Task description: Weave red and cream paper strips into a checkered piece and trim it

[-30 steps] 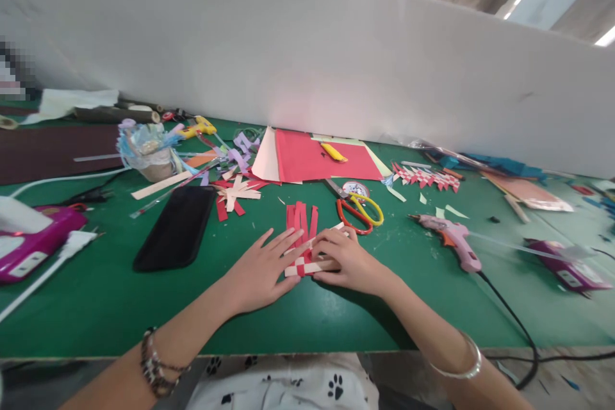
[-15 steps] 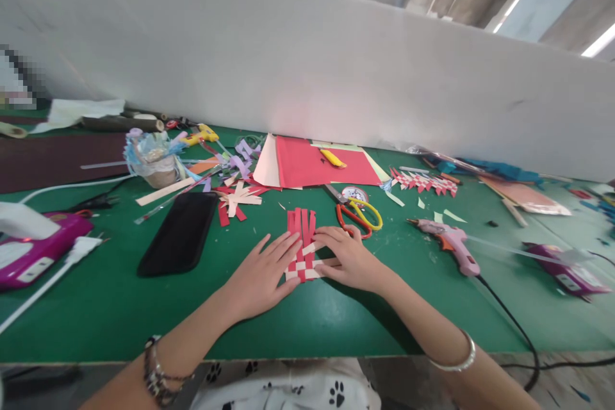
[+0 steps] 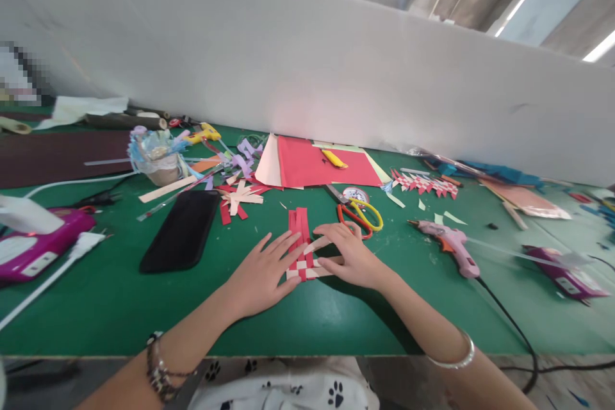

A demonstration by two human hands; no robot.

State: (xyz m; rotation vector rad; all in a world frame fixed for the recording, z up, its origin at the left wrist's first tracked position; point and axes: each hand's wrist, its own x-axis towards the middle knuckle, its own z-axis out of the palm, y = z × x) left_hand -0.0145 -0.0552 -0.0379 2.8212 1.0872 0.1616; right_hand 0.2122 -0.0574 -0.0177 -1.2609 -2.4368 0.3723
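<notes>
A small weave of red and cream paper strips [image 3: 302, 264] lies on the green table near its front edge. Its upright red strips point away from me, and cream strips cross them at the near end. My left hand [image 3: 262, 275] rests flat with fingers spread, the fingertips on the left side of the weave. On the right, my right hand [image 3: 353, 256] has bent fingers around a slanting cream paper strip [image 3: 317, 245], whose free end lies among the red strips. The grip itself is partly hidden by the fingers. Just beyond are scissors [image 3: 360, 213] with red and yellow handles.
A black phone [image 3: 180, 230] lies left. Behind are red paper [image 3: 307, 163], a yellow cutter [image 3: 335, 158] and loose strips [image 3: 237, 197]. A pink glue gun [image 3: 449, 243] with a trailing cord lies right, near a finished-looking checkered strip [image 3: 425, 183]. A white partition [image 3: 307, 70] stands behind.
At the right of the weave, the red strips have shifted: fewer stand fanned out now, and one is covered by my right hand's fingers. My left hand stays almost still.
</notes>
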